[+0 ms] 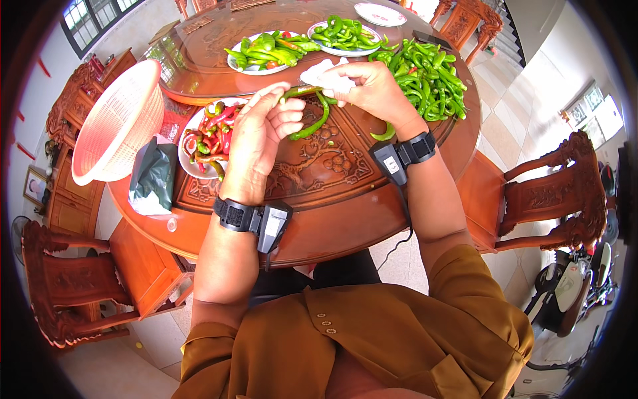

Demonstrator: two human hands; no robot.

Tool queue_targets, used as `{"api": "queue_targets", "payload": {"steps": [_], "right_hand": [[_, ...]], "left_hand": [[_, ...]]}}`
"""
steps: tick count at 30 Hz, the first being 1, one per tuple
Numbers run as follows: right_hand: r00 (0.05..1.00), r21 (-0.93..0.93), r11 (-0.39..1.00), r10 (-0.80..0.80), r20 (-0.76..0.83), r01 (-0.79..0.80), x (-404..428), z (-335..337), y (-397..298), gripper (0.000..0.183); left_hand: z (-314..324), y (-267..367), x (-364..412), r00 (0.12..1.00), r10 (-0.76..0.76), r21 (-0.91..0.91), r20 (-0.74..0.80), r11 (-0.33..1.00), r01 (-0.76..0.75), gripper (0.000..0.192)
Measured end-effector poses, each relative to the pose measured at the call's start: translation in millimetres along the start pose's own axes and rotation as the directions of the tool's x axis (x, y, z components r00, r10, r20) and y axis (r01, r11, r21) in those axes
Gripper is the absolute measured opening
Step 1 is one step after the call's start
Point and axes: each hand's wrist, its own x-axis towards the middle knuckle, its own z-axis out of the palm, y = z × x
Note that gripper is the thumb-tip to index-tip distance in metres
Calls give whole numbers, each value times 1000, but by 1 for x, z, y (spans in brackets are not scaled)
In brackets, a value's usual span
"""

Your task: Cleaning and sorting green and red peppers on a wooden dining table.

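My left hand pinches one end of a green chili pepper with a brownish tint, held above the table. My right hand grips a crumpled white tissue and has it against the pepper's other end. Just below, a curved green chili lies on the carved wooden table. Beside my left wrist is a white plate of red and mixed-colour chilies. A large heap of green chilies lies to the right of my right hand.
Two plates of green peppers and a white plate stand farther back. At left are a pink plastic basket, tilted, and a dark plastic bag. Carved wooden chairs flank the table. A cable hangs from my right wristband.
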Motion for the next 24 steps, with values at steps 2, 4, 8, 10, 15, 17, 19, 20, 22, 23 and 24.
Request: {"api": "queue_targets", "payload": {"steps": [2, 4, 8, 10, 15, 17, 19, 20, 22, 23, 24], "right_hand": [[979, 117, 972, 203, 23, -204, -1, -2, 0, 22], [977, 174, 962, 202, 59, -210, 1, -2, -2, 22], [967, 280, 926, 238, 93, -254, 1, -8, -4, 23], [959, 274, 919, 263, 106, -283, 0, -14, -5, 23], [953, 293, 908, 271, 135, -300, -3, -23, -6, 23], [955, 248, 925, 255, 153, -287, -4, -25, -8, 23], [954, 249, 926, 248, 166, -284, -6, -30, -6, 20], [954, 252, 926, 239, 180, -280, -7, -32, -5, 18], [950, 266, 916, 262, 169, -300, -8, -37, -4, 16], [946, 279, 906, 284, 158, -319, -9, -40, -3, 13], [947, 325, 890, 290, 138, -320, -8, -42, -2, 16]], "left_hand": [[13, 3, -2, 996, 93, 35, -12, 995, -92, 24], [15, 3, -4, 989, 150, 114, -9, 982, -148, 25], [9, 0, -3, 972, 225, 307, -63, 931, -196, 19], [7, -1, -3, 965, 245, 387, -89, 902, -193, 18], [11, 0, -5, 934, 313, 457, -171, 865, -206, 16], [12, 0, -5, 934, 311, 444, -177, 872, -206, 17], [12, -3, -3, 936, 305, 428, -178, 880, -205, 17], [12, -4, -3, 945, 284, 409, -161, 891, -198, 18], [10, -3, -2, 954, 263, 391, -145, 901, -189, 18], [8, -2, -1, 951, 261, 410, -167, 895, -174, 19], [6, 0, -1, 945, 263, 430, -193, 889, -159, 19]]}}
